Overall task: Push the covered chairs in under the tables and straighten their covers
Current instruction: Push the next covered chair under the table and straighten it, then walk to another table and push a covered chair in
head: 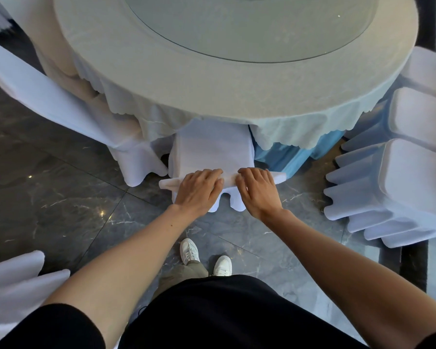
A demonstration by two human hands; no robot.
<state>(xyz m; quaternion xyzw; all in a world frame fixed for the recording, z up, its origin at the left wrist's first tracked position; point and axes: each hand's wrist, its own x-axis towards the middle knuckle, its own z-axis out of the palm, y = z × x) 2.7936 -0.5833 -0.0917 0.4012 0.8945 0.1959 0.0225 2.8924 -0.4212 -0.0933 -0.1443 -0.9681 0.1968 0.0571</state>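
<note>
A chair in a white cover [212, 147] stands straight ahead of me, its seat tucked under the edge of the round table [186, 79] with its pale cloth. My left hand [199, 188] grips the top of the chair's backrest, fingers curled over it. My right hand [258, 188] grips the same top edge just to the right. The cover's hem hangs in waves below my hands.
Another white-covered chair [61, 107] leans in at the table's left. A row of several covered chairs [398, 182] stands at the right. More white fabric [18, 280] lies at lower left. A glass turntable [249, 23] tops the table. Dark marble floor [61, 197] surrounds my feet.
</note>
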